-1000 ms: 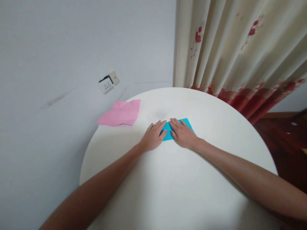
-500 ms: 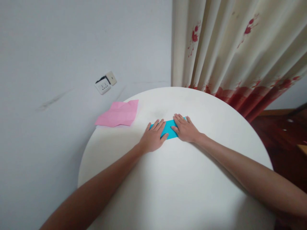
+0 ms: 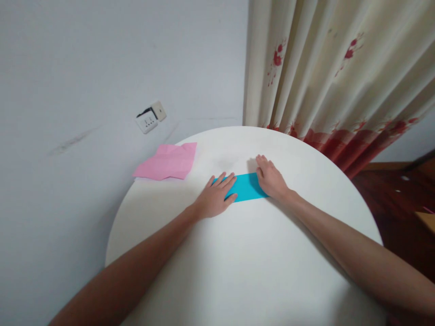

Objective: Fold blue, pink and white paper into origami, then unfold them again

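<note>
A blue strip of paper (image 3: 247, 187), apparently folded, lies flat on the white round table (image 3: 244, 253). My left hand (image 3: 216, 196) rests flat over its left end with fingers spread. At the strip's right end is my right hand (image 3: 272, 179), tipped onto its side with the fingers stretched out beyond the paper's far edge. The hand covers that end, so I cannot tell whether it presses on the paper or hovers just over it.
Pink crumpled paper (image 3: 168, 162) lies at the table's far left edge, with something white peeking out under it. Behind the table stand a wall with a socket (image 3: 147, 121) and a cream curtain (image 3: 319, 72) with red flowers.
My right hand has shifted a little to the right and turned onto its side, uncovering more of the blue paper. The left hand stays flat on the paper's left end.
</note>
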`<action>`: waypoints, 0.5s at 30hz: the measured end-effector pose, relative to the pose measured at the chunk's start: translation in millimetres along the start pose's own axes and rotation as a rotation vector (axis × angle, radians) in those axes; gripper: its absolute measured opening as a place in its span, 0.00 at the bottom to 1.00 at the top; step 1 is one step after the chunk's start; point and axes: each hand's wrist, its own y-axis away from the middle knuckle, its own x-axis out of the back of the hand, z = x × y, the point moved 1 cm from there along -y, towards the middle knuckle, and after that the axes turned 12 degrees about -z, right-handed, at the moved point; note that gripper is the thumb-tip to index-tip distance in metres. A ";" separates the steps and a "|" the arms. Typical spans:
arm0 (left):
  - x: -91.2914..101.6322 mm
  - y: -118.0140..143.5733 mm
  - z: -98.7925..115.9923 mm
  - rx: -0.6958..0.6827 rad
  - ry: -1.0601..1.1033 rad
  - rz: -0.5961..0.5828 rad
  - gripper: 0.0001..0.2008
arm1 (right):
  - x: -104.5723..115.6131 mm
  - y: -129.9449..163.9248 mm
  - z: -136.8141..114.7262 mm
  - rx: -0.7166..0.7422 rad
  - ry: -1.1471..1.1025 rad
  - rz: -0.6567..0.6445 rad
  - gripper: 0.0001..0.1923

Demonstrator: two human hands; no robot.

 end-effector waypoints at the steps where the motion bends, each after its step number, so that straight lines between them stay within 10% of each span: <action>1: 1.0 0.3 0.9 -0.002 0.002 -0.005 0.30 | -3.6 3.5 -11.5 0.056 0.017 -0.040 0.28; 15: -2.5 -2.0 11.0 0.112 -0.089 0.042 0.31 | -19.7 19.7 -45.6 0.210 0.182 -0.252 0.31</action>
